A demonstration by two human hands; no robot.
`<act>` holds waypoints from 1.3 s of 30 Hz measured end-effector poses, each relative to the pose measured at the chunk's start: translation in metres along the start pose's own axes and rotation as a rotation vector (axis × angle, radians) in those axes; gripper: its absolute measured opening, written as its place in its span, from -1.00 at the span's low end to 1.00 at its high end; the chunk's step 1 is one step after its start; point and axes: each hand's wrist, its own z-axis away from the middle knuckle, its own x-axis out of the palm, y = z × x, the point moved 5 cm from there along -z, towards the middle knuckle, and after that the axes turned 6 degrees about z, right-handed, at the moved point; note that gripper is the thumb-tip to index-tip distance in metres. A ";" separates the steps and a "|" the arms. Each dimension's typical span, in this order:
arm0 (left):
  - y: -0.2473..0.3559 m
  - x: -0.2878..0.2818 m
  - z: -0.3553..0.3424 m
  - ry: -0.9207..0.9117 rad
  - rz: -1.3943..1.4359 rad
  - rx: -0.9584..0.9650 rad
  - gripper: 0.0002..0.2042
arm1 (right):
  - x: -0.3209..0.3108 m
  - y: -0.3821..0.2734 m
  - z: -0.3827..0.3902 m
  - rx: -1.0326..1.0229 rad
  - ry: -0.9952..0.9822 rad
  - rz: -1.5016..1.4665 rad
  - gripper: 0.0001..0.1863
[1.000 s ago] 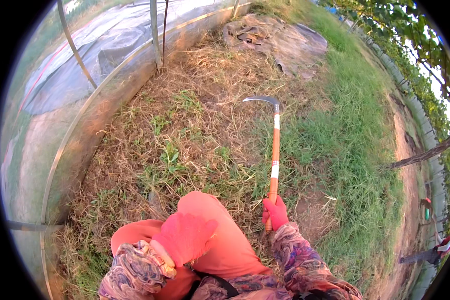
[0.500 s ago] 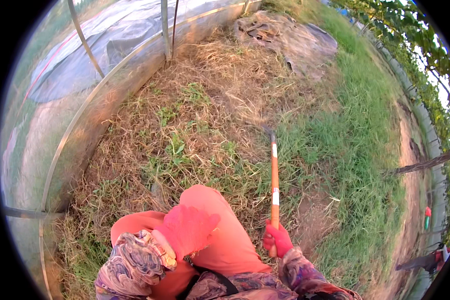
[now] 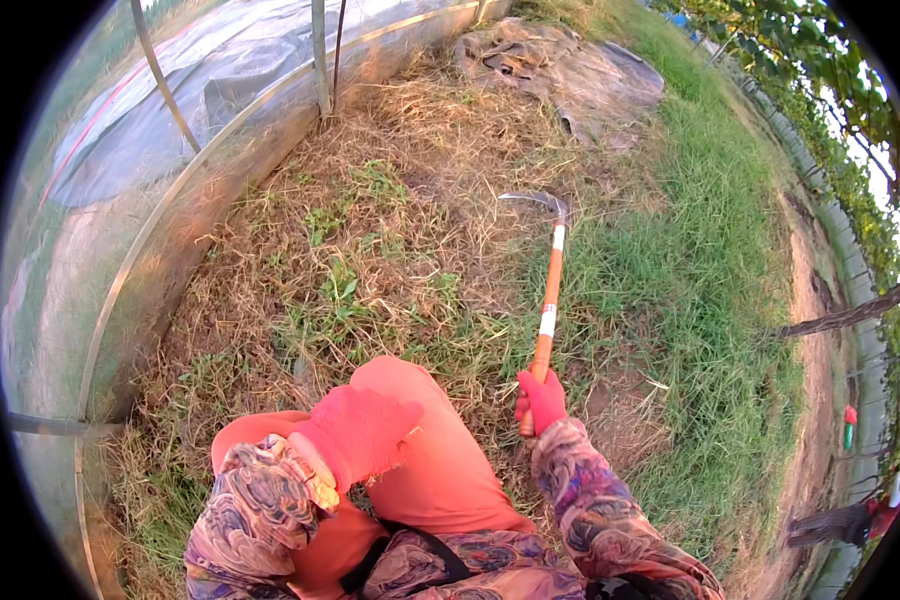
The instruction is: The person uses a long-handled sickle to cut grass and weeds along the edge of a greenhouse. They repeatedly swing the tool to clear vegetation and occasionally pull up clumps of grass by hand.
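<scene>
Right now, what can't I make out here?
All in the head view:
Left hand: palm hidden by its own back.
Sickle handle: gripped part hidden by the right hand.
Crumpled sheet: whatever lies beneath is covered.
Other person: cut off by the dark right rim.
Red-and-green object: too small to identify.

place: farm | signs: plastic-film wall [image 3: 160, 270], straw-strewn ground [image 3: 420, 180], green grass [image 3: 700, 270], leafy vines [image 3: 780, 45]

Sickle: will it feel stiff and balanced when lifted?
Probably stiff: its handle looks straight. Likely blade-heavy, since the right hand grips near the handle's near end, leaving the curved blade far out.
</scene>
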 end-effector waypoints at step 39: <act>0.014 0.005 0.008 0.108 -0.013 0.162 -0.75 | 0.041 -0.016 0.024 0.277 -0.336 -0.153 -0.68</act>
